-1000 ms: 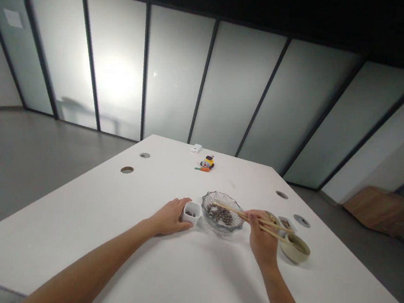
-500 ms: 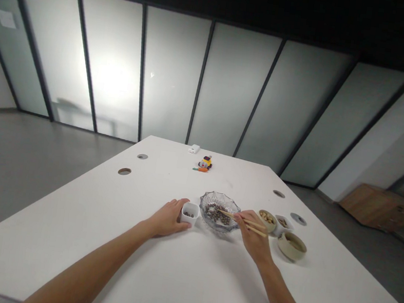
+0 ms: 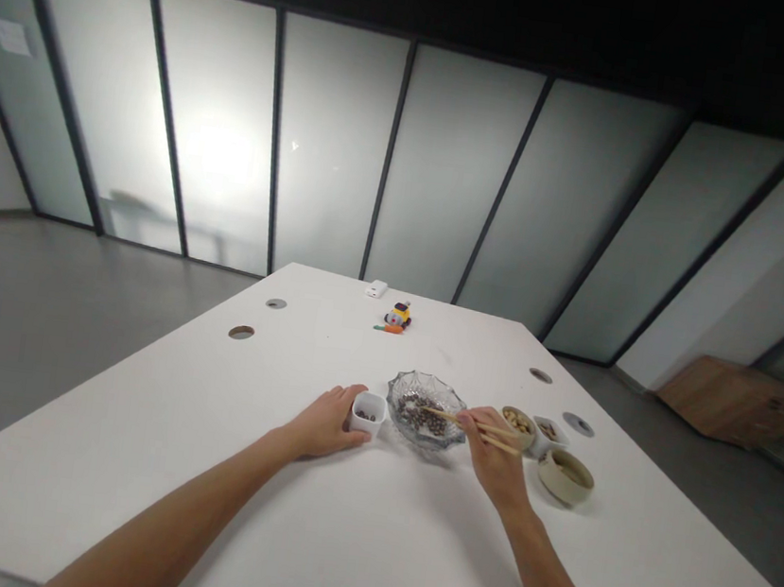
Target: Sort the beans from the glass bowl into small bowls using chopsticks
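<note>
My left hand (image 3: pixel 331 422) is closed around the side of a small white square cup (image 3: pixel 367 428), which stands on the table with a few dark bean-like pieces (image 3: pixel 366 415) in it. My right hand (image 3: pixel 496 461) grips a pair of wooden chopsticks (image 3: pixel 489 431). Their tips reach into a clear, scalloped glass bowl (image 3: pixel 447 393) just right of the cup. Many small dark, speckled bean-like pieces (image 3: pixel 428 420) lie in that bowl. Whether the tips pinch one of them is too small to tell.
Right of my right hand stand a round bowl with light-brown pieces (image 3: pixel 517 421), a white square cup (image 3: pixel 552 445) and a larger beige bowl (image 3: pixel 565 486). Farther back are a toy car (image 3: pixel 399 314), a toy carrot (image 3: pixel 388 329) and a white box-like object (image 3: pixel 376 289). The white table (image 3: pixel 202 442) has round holes.
Almost nothing differs. My right hand and the chopsticks have shifted very slightly; my left hand keeps its place on the cup.
</note>
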{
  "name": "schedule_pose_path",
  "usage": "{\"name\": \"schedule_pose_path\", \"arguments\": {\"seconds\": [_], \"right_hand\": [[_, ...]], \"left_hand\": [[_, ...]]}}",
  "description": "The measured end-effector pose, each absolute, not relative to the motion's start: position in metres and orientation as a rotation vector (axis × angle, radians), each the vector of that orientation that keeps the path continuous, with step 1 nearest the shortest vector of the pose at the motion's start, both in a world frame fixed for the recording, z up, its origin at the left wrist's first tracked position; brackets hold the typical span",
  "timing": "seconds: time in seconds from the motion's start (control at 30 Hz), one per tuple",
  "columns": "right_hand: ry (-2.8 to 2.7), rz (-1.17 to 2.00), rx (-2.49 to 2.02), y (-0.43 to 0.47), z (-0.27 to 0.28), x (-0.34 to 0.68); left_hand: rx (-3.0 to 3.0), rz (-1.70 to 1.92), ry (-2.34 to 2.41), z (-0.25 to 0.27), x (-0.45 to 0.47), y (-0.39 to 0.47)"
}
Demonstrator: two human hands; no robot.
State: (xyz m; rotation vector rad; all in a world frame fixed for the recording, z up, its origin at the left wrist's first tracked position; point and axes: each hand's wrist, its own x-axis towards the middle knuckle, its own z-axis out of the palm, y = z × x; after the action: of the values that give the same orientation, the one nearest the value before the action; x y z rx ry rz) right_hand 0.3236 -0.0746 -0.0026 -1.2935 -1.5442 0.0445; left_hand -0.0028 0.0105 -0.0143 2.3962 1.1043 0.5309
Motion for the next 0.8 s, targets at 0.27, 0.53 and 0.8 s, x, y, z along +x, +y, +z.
{"name": "schedule_pose_path", "arguments": {"seconds": [0.27, 0.53, 0.8], "right_hand": [[-1.554, -0.008, -1.261, -0.074, -0.005, 0.325], [-1.459, -0.147, -1.250, -0.077, 0.005, 0.323], [-1.308, 0.251, -1.049, -0.081, 0.007, 0.288]], "left_hand": [[2.389, 0.532, 1.113, -0.015, -0.003, 0.011], [2.403, 0.540, 1.114, -0.015, -0.005, 0.010], [2.404, 0.540, 1.105, -0.013, -0.003, 0.009]]}}
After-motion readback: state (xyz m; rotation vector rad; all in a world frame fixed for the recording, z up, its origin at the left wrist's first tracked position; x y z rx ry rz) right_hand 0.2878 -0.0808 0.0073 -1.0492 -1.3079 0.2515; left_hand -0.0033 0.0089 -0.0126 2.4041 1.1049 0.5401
